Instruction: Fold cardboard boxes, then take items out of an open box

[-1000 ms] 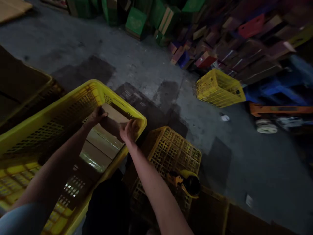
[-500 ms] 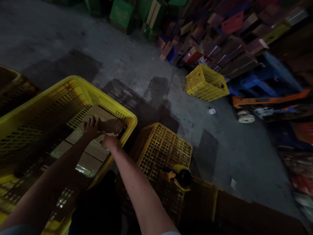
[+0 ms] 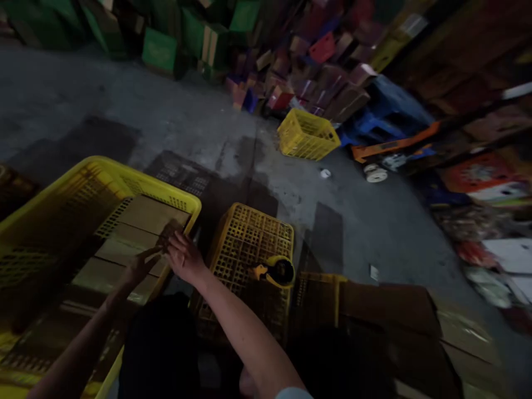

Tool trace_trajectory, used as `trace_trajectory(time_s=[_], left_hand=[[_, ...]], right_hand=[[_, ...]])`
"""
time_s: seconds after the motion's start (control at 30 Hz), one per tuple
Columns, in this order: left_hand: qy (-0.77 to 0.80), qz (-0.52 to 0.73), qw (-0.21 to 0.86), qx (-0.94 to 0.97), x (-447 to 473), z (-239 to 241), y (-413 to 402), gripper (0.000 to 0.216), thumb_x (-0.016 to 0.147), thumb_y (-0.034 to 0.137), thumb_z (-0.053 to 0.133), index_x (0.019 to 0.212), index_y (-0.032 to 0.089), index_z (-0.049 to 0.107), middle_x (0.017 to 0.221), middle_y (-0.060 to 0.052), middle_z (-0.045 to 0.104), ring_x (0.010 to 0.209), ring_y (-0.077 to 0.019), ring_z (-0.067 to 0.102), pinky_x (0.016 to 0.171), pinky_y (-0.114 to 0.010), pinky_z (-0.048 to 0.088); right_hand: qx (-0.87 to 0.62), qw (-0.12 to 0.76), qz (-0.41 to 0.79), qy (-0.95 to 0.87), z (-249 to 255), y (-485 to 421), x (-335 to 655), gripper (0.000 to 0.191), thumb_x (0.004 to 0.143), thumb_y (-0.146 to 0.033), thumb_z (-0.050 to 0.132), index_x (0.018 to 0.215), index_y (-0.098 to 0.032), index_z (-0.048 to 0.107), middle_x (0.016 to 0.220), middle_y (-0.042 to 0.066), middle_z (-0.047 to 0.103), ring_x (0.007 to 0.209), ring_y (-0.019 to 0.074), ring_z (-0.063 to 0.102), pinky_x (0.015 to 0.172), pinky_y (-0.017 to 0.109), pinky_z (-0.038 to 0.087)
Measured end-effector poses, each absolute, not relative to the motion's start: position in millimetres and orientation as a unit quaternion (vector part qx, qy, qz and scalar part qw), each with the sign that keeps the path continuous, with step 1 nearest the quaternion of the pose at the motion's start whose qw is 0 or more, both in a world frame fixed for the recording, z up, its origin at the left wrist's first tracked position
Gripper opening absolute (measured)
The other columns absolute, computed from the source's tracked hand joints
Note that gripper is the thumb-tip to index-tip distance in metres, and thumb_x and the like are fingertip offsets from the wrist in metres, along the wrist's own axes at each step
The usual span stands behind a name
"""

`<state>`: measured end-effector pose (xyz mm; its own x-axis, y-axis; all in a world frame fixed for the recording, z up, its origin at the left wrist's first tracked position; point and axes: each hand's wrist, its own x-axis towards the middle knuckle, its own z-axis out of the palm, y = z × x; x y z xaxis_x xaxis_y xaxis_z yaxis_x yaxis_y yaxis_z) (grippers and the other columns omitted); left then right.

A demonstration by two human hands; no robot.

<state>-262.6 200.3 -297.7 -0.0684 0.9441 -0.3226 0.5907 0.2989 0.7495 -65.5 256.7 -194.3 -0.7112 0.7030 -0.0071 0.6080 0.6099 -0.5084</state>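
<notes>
My right hand (image 3: 185,257) is closed on a crumpled piece of brown tape or paper (image 3: 169,231) above the right rim of a large yellow basket (image 3: 100,160). My left hand (image 3: 141,266) has its fingers pinched together at the lower edge of that same piece, nearly touching my right hand. Beneath the hands, several flat cardboard boxes (image 3: 152,214) lie in a row inside the basket. Dim light and motion blur hide the fingertips.
An upturned yellow crate (image 3: 253,233) beside the basket carries a yellow-and-black tape dispenser (image 3: 276,271). Cardboard boxes (image 3: 386,305) stand at the lower right. Farther off are another yellow crate (image 3: 307,136), an orange pallet jack (image 3: 394,141) and piled green boxes (image 3: 160,50).
Both hands have drawn toward me and closer together, with the brown piece now crumpled and off the far box, whose top shows. The view has swung right.
</notes>
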Motion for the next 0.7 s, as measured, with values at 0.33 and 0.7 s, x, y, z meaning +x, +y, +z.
trace_trajectory(time_s=[0.33,0.7], left_hand=[[0.741,0.306,0.360,0.478,-225.3,-108.9,157.8,0.055,0.080,0.056,0.062,0.125,0.026,0.067,0.128,-0.005,0.071,0.124,-0.0322,0.062,0.110,-0.048,0.046],[0.300,0.202,0.746,0.560,193.9,-10.3,40.7,0.091,0.076,0.060,0.073,0.152,0.022,0.043,0.153,-0.015,0.047,0.142,-0.0335,0.043,0.118,-0.046,0.034]], right_hand=[[-0.633,0.241,0.310,-0.667,-85.5,119.0,137.7,0.032,0.097,-0.028,0.052,0.124,-0.019,0.068,0.129,0.009,0.070,0.118,0.0219,0.066,0.104,0.035,0.051],[-0.789,0.445,0.137,-0.401,15.5,-86.3,438.6,0.048,0.084,-0.055,0.057,0.113,-0.019,0.073,0.117,0.013,0.074,0.107,0.0290,0.070,0.100,0.048,0.052]])
